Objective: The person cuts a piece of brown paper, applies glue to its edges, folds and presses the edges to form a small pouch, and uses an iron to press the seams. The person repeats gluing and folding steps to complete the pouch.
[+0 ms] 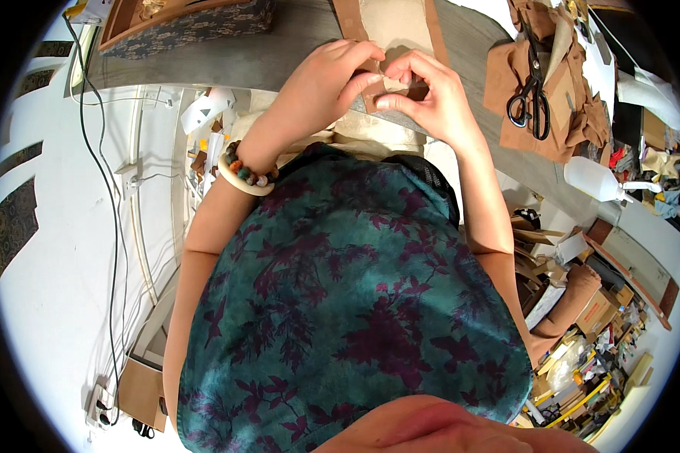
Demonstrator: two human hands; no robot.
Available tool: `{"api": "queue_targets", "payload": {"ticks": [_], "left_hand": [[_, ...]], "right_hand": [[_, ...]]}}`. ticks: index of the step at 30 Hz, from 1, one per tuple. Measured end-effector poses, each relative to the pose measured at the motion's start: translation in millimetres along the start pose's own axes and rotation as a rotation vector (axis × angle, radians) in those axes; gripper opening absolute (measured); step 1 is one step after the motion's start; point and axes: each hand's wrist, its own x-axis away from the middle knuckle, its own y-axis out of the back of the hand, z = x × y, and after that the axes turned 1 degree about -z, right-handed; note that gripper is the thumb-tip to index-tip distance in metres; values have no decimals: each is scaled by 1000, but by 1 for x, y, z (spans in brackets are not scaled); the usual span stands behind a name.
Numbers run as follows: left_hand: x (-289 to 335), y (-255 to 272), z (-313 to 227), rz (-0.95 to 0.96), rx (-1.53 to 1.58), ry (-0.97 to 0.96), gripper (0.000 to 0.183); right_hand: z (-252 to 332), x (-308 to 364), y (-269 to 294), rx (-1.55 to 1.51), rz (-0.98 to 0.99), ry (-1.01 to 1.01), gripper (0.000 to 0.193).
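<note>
At the near edge of the grey table [295, 47], a brown leather-like piece with a cream panel [402, 24] stretches away from me. My left hand [317, 89] pinches the near end of this piece between thumb and fingers. Opposite it, my right hand [440, 94] has its thumb and index finger curled around the same end, close to the left fingertips. A small pale edge [394, 83] shows between the two hands. Exactly what the fingertips grip is partly hidden by the fingers.
Black-handled scissors [535, 106] lie on brown scraps [512, 79] at the right. Beside them is a white squeeze bottle [593, 180]. A box with a patterned side [196, 34] stands at the back left. Black cables [113, 226] hang along the left wall; cluttered shelves [582, 362] fill the lower right.
</note>
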Motion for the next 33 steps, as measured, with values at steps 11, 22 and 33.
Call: {"api": "queue_targets", "payload": {"ticks": [11,22,33], "left_hand": [[-1,0,-13,-45,-117,-26,48],[-2,-11,-1,-120,-93,-67,31],[-3,-13,-14,-108,-215,-93,41]], "right_hand": [[-6,-2,-3,-41,-77,-46,14],[-14,-1,6,-54,-37,48,18],[-21,1,14,-98,-123,-50,15]]}}
